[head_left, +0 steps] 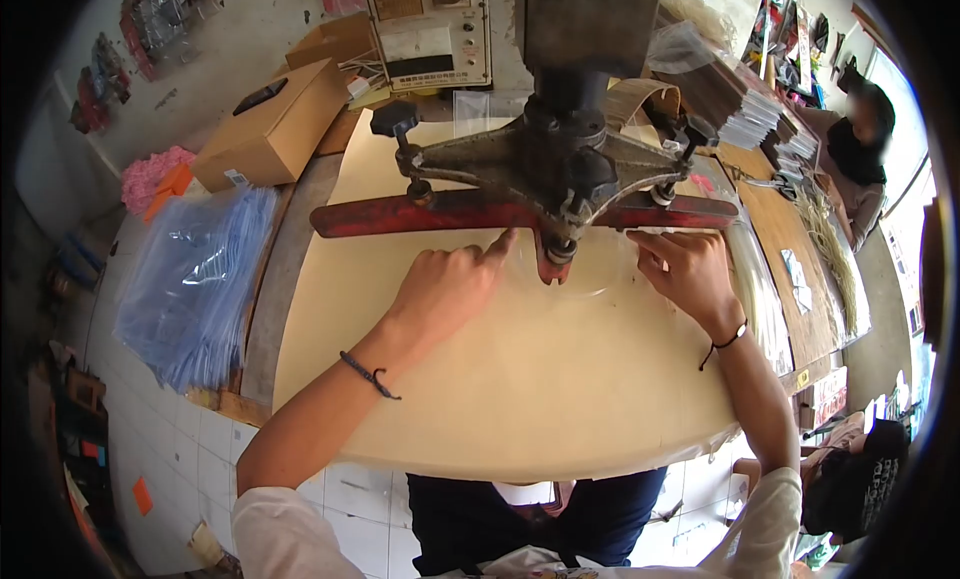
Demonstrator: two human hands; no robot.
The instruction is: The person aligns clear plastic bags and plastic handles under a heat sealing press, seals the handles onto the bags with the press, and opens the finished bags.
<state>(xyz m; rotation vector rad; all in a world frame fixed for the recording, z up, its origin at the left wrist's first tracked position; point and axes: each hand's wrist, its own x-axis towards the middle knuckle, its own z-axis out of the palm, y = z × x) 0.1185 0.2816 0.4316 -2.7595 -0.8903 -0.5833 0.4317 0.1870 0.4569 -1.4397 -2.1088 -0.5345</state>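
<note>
A clear plastic piece (590, 291) lies on the tan work surface (520, 389), beneath the red T-shaped bar (420, 215) of a heavy press head (565, 144). My left hand (450, 287) rests at its left side, index finger stretched toward the bar and the other fingers loosely curled. On the opposite side, my right hand (690, 276) has its index finger extended at the plastic's edge, close to the bar's underside. Neither hand visibly grasps anything. The plastic's outline is faint, and the press head hides its far part.
Blue-tinted plastic sheets (200, 284) are stacked at the left, near a cardboard box (270, 124). A control panel (430, 34) stands behind. Scissors (775, 182) and stacked sheets (745, 114) lie at the right. A person (858, 144) is at the far right, another (860, 479) lower right.
</note>
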